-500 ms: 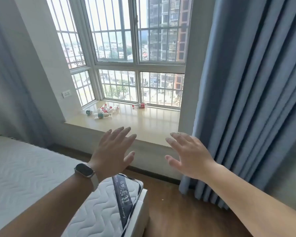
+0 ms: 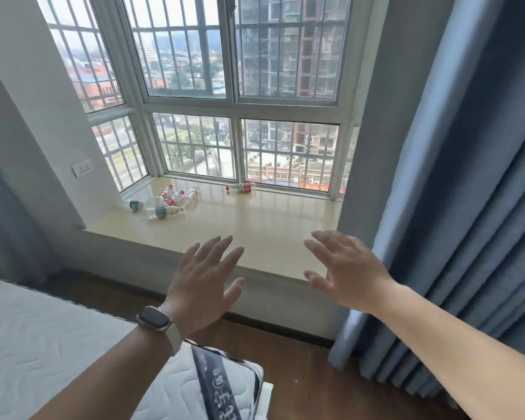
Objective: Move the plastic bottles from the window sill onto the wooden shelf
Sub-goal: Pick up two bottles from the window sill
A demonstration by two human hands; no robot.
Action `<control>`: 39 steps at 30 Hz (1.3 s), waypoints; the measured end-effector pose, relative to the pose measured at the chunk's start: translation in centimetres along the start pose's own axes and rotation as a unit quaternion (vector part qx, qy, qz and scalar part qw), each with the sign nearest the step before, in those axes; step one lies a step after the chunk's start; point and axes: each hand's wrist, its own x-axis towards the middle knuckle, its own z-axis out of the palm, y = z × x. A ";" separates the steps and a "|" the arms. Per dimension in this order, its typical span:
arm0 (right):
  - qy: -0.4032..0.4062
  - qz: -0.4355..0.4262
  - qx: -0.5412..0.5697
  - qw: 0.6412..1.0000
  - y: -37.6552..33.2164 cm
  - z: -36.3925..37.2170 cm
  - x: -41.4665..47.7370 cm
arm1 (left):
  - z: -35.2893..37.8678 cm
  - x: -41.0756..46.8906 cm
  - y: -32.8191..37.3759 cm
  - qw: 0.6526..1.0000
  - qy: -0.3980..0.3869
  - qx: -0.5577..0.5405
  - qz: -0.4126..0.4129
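Several small plastic bottles lie on their sides on the beige window sill (image 2: pixel 264 228). A cluster lies at the sill's back left: red-labelled bottles (image 2: pixel 170 197) and green-labelled bottles (image 2: pixel 163 211). One more red-labelled bottle (image 2: pixel 241 187) lies alone by the window frame. My left hand (image 2: pixel 205 278), a watch on its wrist, is held out with straight spread fingers before the sill's front edge. Above the sill's right front corner is my right hand (image 2: pixel 344 266), also spread and holding nothing. Both hands are well short of the bottles. No wooden shelf is in view.
A white quilted mattress (image 2: pixel 58 353) fills the lower left, its corner just below my left wrist. Blue curtains (image 2: pixel 455 207) hang at the right, close to my right arm. Dark wooden floor (image 2: pixel 294 359) lies between mattress and sill. A wall socket (image 2: pixel 81 168) sits left of the window.
The view has come closer to the window sill, so the bottles look larger. Both hands stay spread and now reach the sill's front edge.
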 end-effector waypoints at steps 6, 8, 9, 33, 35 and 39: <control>-0.012 0.009 0.014 1.000 4.6 2.2 6.6 | 3.5 6.2 -2.0 1.000 -0.015 -0.011 -0.011; -0.018 -0.001 0.016 1.000 6.2 3.5 8.9 | 5.1 8.4 -2.4 0.999 -0.025 -0.009 -0.020; -0.022 -0.006 0.018 1.000 7.0 4.1 10.1 | 5.9 9.6 -2.5 0.999 -0.029 -0.008 -0.026; -0.010 -0.269 0.105 0.957 17.0 11.9 41.0 | 12.7 28.6 -9.2 0.960 -0.033 0.087 -0.266; -0.009 -0.281 0.109 0.953 15.9 12.4 42.5 | 13.4 28.4 -10.8 0.957 -0.032 0.096 -0.271; -0.020 -0.288 0.104 0.952 14.0 13.6 46.2 | 15.1 29.1 -14.8 0.953 -0.020 0.090 -0.288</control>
